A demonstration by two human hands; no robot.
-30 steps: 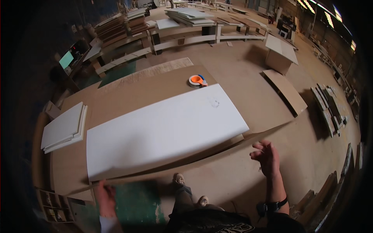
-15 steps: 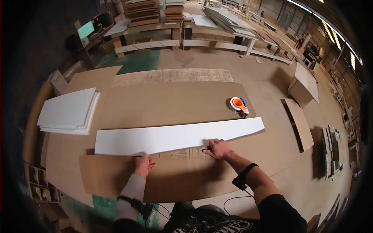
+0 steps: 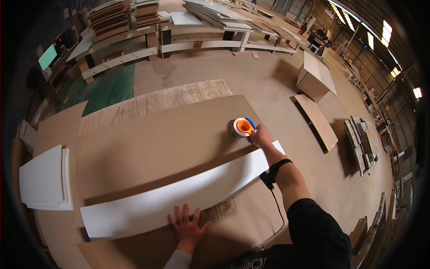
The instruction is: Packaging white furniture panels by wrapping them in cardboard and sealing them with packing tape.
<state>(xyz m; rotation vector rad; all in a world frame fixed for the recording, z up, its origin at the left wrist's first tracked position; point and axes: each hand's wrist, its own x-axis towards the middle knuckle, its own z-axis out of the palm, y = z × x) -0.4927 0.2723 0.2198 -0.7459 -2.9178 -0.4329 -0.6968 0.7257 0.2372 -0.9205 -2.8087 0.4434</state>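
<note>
A long white board (image 3: 179, 195) lies across a sheet of brown cardboard (image 3: 148, 121). My left hand (image 3: 188, 227) is open, fingers spread, its fingertips at the board's near edge. Past the board's right end my right hand (image 3: 261, 136) closes on the near side of an orange tape dispenser (image 3: 250, 127) with a blue part. A white roll of tape (image 3: 236, 130) sits in the dispenser. The fingertips of that hand are partly hidden. My right forearm passes over the board's right end.
Several white panels (image 3: 44, 179) are stacked at the left. A patterned strip (image 3: 156, 105) lies along the cardboard's far edge. Beyond stand long benches (image 3: 201, 45) piled with boards. On the floor at the right are a box-like piece (image 3: 313, 78) and a flat wooden panel (image 3: 316, 121).
My right hand has left the board's near edge and reached the tape dispenser. My left hand has opened out flat by the board. The view has turned to the right.
</note>
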